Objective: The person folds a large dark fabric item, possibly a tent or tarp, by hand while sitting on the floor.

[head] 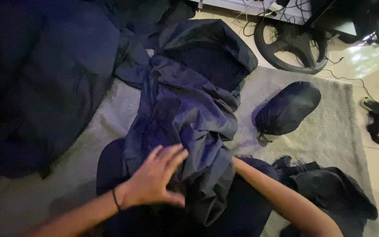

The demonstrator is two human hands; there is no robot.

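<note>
Fingers (172,154) of the left hand (154,180) lie flat and slightly spread on the crumpled navy jacket (185,114), palm down, gripping nothing that can be seen; a thin dark band circles that wrist. The right hand is hidden — its forearm (281,197) runs in under the fabric near the person's lap, so I cannot tell how those fingers sit.

One container is in view: a dark drawstring stuff sack (288,107), plump and cinched at its lower-left end, cord trailing onto the grey rug (330,131). Whatever fills it is not visible. It lies well apart from the jacket, to the right.

Draped over the lap, the jacket stretches away from the person — its long axis runs from the lap up and slightly right, toward a rounded, hood-like end farthest off. A big dark quilted mass (44,74) lies on the left, another dark garment (330,188) at lower right, and a steering wheel (292,44) with cables on the floor beyond.
</note>
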